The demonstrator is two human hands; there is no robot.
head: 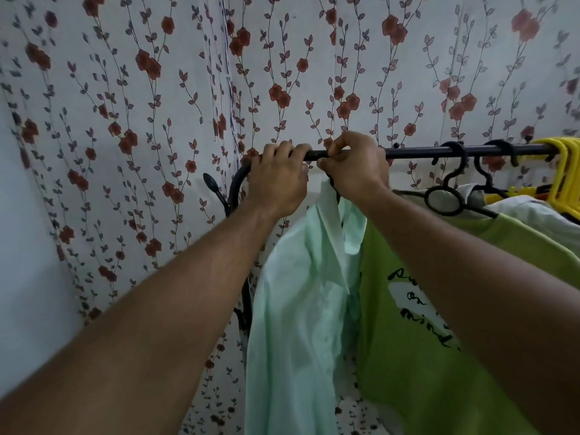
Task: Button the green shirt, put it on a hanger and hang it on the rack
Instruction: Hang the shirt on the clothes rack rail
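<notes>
The pale mint-green shirt point(298, 309) hangs below the black rack bar point(417, 151), near the bar's left end. Its hanger is mostly hidden; a bit of black hook shows under my right hand. My left hand point(276, 180) is wrapped over the bar just left of the shirt. My right hand point(354, 167) is closed at the bar right above the shirt's collar, fingers pinched around the hanger hook. The two hands nearly touch.
A lime-green T-shirt with black lettering point(423, 324) hangs right beside the mint shirt on a black hanger point(445, 196). Yellow hangers point(561, 171) crowd the bar's right end. A floral curtain point(141, 105) covers the wall behind. The rack's curved black post point(233, 189) is at left.
</notes>
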